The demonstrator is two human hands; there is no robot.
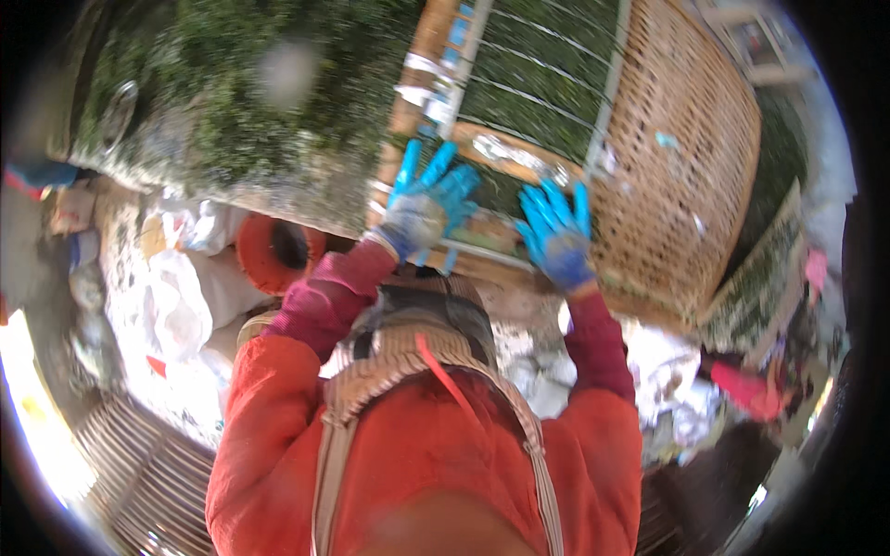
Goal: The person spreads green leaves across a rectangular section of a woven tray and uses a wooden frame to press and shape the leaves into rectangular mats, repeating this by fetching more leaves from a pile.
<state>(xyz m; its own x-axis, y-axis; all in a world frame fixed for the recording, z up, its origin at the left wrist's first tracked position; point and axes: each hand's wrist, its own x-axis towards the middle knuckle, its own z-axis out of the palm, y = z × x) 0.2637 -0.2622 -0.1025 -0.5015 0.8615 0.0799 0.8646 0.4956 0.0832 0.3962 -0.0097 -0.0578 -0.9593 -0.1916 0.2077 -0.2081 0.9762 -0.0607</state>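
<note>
My left hand [428, 202], in a glove with bright blue fingers, lies at the near left corner of a wooden frame [519, 159]. Its fingers are spread, and nothing shows in its grasp. My right hand [558, 232], gloved alike, rests with fingers apart near the frame's right side. Between the two hands is a strip of dark green leafy material [496, 193]. Beyond them, more of that green material [547, 69] lies under thin pale bars. What is under my palms is hidden.
A large heap of loose green leaves [232, 83] spreads at the left. At the right stands a wide woven basket tray [681, 157]. An orange-red round container [264, 255] and white sacks [185, 306] are on the floor at the left. A person in pink [751, 389] is at the far right.
</note>
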